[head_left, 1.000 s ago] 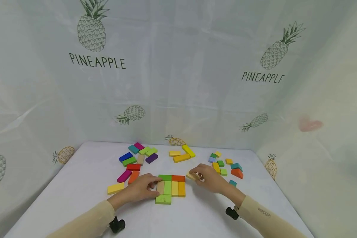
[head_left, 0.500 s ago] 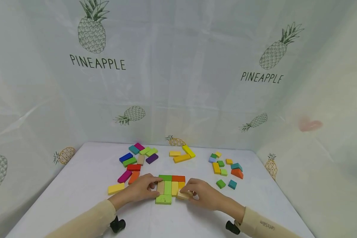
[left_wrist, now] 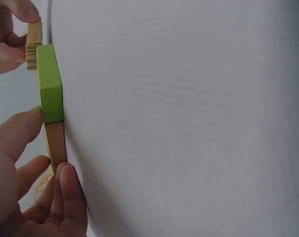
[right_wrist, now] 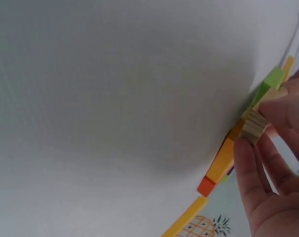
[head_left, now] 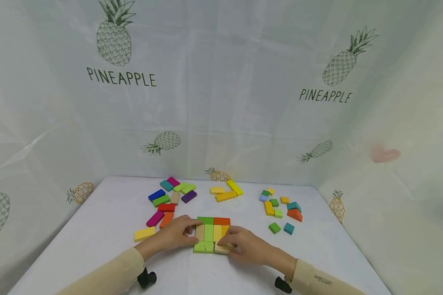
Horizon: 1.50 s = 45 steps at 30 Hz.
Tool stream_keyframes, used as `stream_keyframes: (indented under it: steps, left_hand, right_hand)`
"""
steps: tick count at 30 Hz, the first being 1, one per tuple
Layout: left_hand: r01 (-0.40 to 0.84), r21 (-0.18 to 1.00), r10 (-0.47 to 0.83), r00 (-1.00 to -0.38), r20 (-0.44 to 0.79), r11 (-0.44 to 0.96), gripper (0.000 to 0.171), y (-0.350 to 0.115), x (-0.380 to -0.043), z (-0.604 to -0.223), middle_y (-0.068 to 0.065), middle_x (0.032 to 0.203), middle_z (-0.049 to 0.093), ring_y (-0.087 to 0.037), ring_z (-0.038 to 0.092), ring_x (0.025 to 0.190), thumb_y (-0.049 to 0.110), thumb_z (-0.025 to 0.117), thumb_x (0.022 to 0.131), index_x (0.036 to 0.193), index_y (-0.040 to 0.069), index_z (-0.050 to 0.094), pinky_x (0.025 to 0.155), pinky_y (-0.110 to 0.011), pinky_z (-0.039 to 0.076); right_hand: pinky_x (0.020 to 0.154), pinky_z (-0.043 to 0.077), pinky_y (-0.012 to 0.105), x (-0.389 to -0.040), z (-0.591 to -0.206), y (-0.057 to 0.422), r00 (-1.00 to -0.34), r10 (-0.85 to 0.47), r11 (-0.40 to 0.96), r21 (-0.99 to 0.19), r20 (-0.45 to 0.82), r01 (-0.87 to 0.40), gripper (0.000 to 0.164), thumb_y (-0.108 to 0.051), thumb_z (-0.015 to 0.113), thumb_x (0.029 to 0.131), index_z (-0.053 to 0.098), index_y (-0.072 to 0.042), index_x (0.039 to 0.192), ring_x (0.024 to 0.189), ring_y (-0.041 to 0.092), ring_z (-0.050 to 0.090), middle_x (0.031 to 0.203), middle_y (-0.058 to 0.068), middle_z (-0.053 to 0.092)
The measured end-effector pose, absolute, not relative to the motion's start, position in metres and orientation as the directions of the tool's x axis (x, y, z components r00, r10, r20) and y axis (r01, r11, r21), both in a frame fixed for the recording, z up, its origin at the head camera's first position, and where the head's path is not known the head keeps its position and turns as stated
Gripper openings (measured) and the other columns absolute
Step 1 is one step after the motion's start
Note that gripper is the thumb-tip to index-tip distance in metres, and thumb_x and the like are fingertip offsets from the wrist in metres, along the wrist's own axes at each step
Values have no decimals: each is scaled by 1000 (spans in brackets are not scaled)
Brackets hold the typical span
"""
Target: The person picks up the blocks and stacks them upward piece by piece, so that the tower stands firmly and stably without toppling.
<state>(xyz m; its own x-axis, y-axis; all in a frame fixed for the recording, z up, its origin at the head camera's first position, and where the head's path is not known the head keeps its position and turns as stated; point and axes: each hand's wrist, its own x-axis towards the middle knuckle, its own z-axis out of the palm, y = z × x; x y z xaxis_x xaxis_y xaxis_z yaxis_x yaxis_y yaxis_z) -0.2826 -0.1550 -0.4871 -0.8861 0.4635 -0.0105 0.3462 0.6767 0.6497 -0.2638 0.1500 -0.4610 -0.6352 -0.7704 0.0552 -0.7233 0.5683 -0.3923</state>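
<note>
A flat rectangle of coloured blocks lies in the middle of the table: a green block (head_left: 204, 220) and a red block (head_left: 222, 221) at the back, upright strips between, a light green block (head_left: 204, 247) at the front left. My right hand (head_left: 248, 246) pinches a natural wooden block (right_wrist: 254, 126) between thumb and fingers at the front right corner, right of the light green one. In the left wrist view this wooden block sits slightly above the green block (left_wrist: 52, 84). My left hand (head_left: 175, 233) rests along the rectangle's left side, index finger at the back and thumb at the front.
Loose blocks lie to the left, including a yellow block (head_left: 145, 234) beside my left wrist and a magenta block (head_left: 155, 218). Several yellow blocks (head_left: 226, 196) lie at the back. Small blocks, among them an orange triangular block (head_left: 294, 215), lie to the right.
My right hand has brought the wooden block from beyond the rectangle's right side toward me and left, down to its front right corner. The left hand has stayed in place.
</note>
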Motion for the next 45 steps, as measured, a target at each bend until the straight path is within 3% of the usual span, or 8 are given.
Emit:
stream_keyframes:
  steps: [27, 31, 35, 42, 45]
  left_hand:
    - [341, 655, 457, -889, -7, 674, 60, -156, -281, -487, 6, 104, 59, -13, 56, 95, 37, 86, 91, 146, 24, 66, 76, -23, 54]
    - [348, 654, 463, -886, -3, 671, 60, -156, -281, -486, 6, 104, 59, -13, 56, 95, 37, 85, 91, 146, 23, 66, 76, -23, 54]
    - [347, 658, 464, -886, -3, 668, 60, -155, -281, -485, 6, 105, 60, -14, 56, 95, 38, 85, 91, 147, 24, 65, 76, -24, 54]
    - [333, 661, 452, -892, -10, 672, 61, -156, -281, -485, 5, 105, 60, -14, 56, 95, 37, 86, 90, 147, 24, 65, 76, -24, 54]
    - [335, 663, 456, -890, -11, 670, 61, -156, -281, -486, 5, 104, 59, -14, 56, 94, 37, 86, 91, 147, 24, 65, 75, -24, 54]
  right_hand:
    - [82, 51, 14, -264, -468, 143, -604, -789, 567, -244, 114, -787, 31, -14, 84, 93, 80, -20, 123, 92, 1, 50, 103, -9, 64]
    - [91, 55, 20, -267, -466, 151, -633, -767, 584, -299, 101, -755, 31, -17, 81, 95, 78, -23, 126, 100, 2, 54, 111, -11, 65]
    - [94, 59, 29, -278, -459, 169, -689, -716, 612, -373, 114, -697, 32, -16, 79, 97, 76, -22, 128, 108, 13, 61, 119, -6, 68]
    - [90, 61, 39, -313, -449, 219, -792, -589, 720, -339, 164, -606, 39, -12, 80, 95, 72, -14, 133, 116, 26, 61, 129, 5, 68]
    - [98, 58, 52, -332, -449, 244, -827, -532, 758, -335, 181, -560, 42, -11, 82, 94, 71, -11, 134, 126, 35, 58, 138, 10, 65]
